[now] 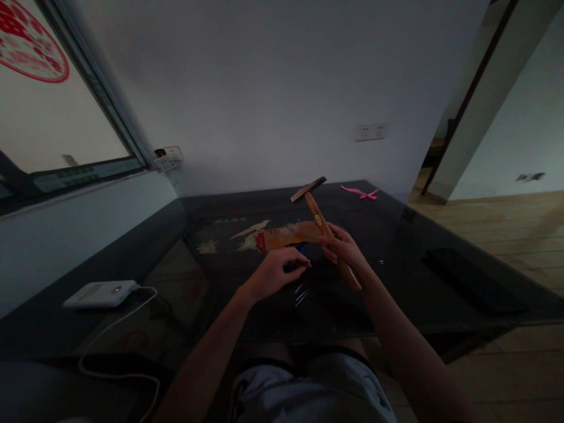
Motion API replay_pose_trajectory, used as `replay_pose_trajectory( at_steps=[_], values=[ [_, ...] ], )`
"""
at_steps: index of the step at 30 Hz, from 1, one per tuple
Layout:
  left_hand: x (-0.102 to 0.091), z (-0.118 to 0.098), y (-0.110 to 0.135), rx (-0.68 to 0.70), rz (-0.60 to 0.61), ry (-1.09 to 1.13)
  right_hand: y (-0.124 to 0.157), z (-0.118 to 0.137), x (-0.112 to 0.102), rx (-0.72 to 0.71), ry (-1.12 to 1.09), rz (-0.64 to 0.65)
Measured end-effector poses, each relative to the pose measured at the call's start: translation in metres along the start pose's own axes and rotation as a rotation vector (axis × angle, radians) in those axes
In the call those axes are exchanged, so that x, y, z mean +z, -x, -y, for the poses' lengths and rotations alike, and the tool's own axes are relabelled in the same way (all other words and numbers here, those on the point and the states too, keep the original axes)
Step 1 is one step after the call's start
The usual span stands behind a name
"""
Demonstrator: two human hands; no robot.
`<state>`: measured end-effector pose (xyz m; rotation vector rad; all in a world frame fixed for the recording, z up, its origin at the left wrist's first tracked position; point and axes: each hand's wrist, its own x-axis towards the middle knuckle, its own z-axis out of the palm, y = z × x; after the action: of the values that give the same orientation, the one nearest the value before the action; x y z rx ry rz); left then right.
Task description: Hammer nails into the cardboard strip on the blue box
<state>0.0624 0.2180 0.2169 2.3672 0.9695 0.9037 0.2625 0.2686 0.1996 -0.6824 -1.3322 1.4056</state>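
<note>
Wooden-handled, metal-headed hammer [321, 224] is gripped by the right hand [346, 247] above a black bench [396, 235]; just beyond the curled left hand [274, 269], whose contents cannot be made out, a long orange-brown, red-ended piece [286, 236] is laid.

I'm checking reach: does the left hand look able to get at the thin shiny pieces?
Probably yes: the left hand is close to the thin shiny pieces, nothing visible between; the right hand holds the hammer.
</note>
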Motion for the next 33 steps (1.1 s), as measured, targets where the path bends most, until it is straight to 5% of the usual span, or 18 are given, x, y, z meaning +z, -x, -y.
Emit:
replay_pose_trajectory(
  at_steps=[6, 10, 15, 33],
  values=[
    [-0.037, 0.047, -0.036, -0.105, -0.504, -0.017, -0.003, -0.006, 0.000, 0.005, -0.017, -0.011],
    [-0.040, 0.088, -0.061, -0.148, -0.667, -0.092, -0.003, -0.008, 0.000, 0.009, -0.002, 0.016],
    [-0.028, 0.109, -0.066, -0.161, -0.599, -0.075, -0.002, -0.007, 0.003, 0.016, -0.005, 0.025],
    [-0.021, 0.117, -0.055, -0.200, -0.496, -0.095, -0.001, -0.008, 0.008, 0.044, 0.010, 0.029]
  ],
)
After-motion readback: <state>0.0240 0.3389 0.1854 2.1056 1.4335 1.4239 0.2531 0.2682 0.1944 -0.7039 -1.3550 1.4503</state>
